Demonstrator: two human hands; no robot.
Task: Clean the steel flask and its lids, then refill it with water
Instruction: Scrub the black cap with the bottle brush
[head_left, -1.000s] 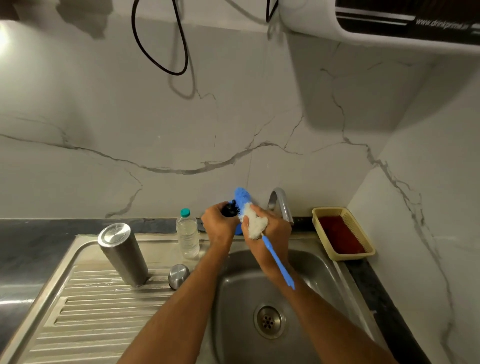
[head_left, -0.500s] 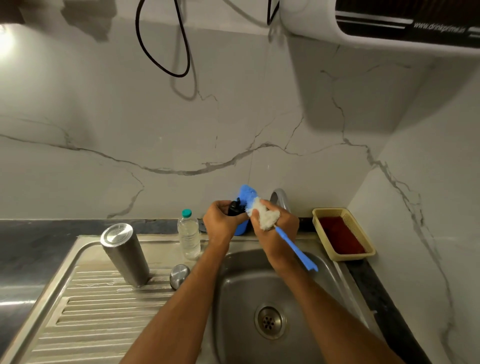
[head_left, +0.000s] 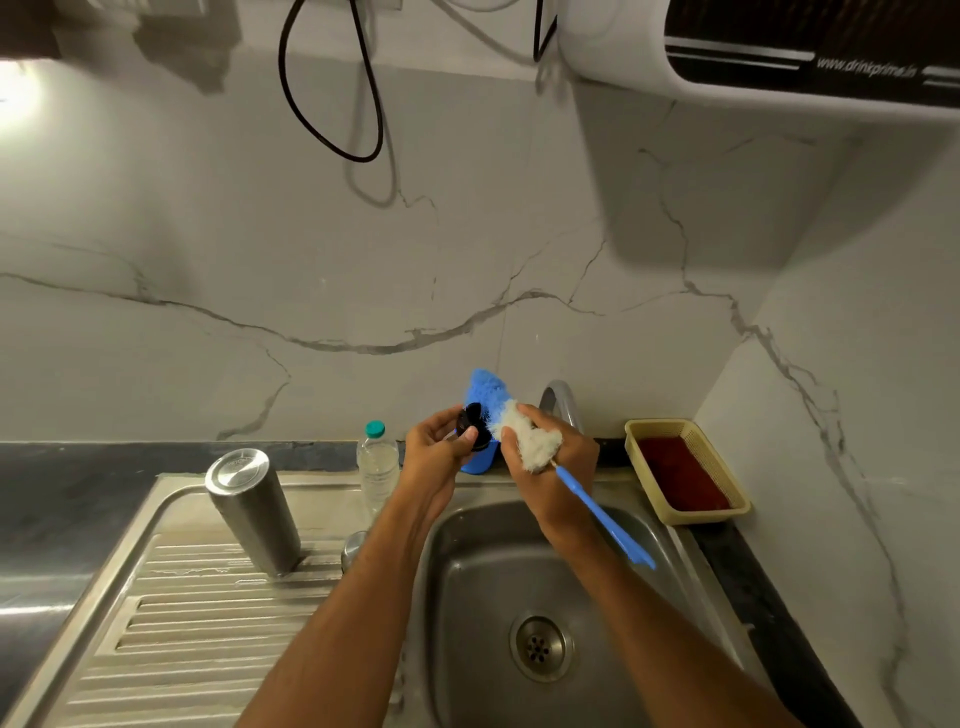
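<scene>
Steel sink (head_left: 467, 545) beneath: left hand (head_left: 436, 457) pinching small black lid (head_left: 474, 422) over basin so drips fall in, right hand (head_left: 550, 467) gripping bottle brush (head_left: 524, 441) against it; steel flask (head_left: 252, 512) inverted, apparently draining, well left of left hand.

Dim, glare upper left, wide-angle edge bending, slightly soft.
</scene>
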